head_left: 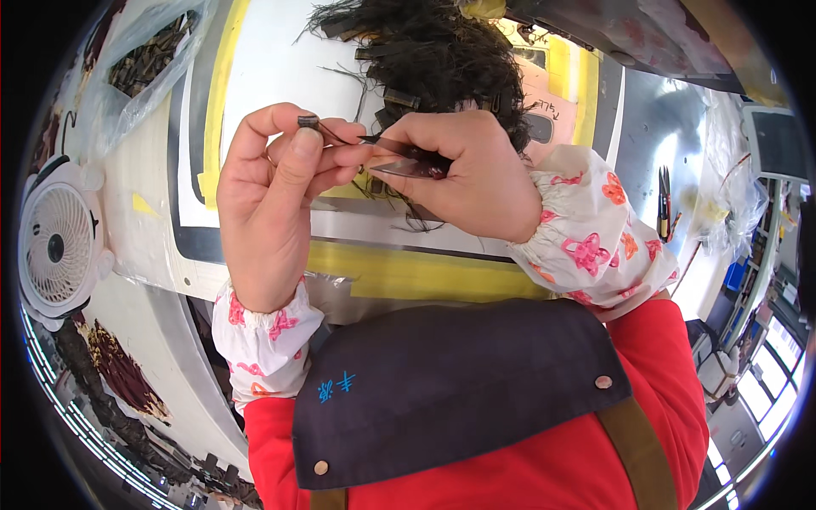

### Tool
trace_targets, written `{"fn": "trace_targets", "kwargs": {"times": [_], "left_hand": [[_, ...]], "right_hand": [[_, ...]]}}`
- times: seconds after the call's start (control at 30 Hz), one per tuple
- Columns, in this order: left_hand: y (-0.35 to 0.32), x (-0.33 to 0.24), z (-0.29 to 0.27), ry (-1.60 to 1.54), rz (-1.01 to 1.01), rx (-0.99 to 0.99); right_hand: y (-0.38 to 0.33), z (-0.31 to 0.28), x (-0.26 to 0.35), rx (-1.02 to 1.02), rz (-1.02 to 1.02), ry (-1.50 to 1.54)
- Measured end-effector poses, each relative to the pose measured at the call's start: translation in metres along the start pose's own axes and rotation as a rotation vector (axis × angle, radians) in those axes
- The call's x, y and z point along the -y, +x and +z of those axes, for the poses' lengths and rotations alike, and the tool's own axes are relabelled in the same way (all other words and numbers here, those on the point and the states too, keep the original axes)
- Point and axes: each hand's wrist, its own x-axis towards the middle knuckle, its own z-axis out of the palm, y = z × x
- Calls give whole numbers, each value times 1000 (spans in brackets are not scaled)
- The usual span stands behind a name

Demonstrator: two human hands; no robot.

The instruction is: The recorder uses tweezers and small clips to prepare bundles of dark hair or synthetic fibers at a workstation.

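Observation:
My left hand (276, 183) pinches a small dark connector-like piece (308, 121) between thumb and forefinger, its other fingers curled behind. A thin dark lead (333, 134) runs from the piece toward my right hand (467, 170). Closed in that hand is a pointed metal tool (415, 167), tweezers or snips, its two tips apart beside my left fingers. Whether a tip touches the lead I cannot tell. Beyond both hands lies a tangled heap of black wired parts (459, 64), with several small flat ends like the held piece.
A white work board (263, 59) edged with yellow tape lies under the heap. At left stand a white fan (55, 246) and a clear plastic bag (157, 59) of dark parts. A slim pointed tool (664, 200) rests on the right. My dark apron (459, 391) fills the near side.

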Motion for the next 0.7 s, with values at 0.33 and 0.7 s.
{"fn": "trace_targets", "kwargs": {"times": [0.33,0.7], "left_hand": [[1,-5,-4,89,-59,27],[4,-4,-6,39,-98,62]], "right_hand": [[25,-26,9,-55,-621,-741],[25,-27,13,-29,-736,-852]]}}
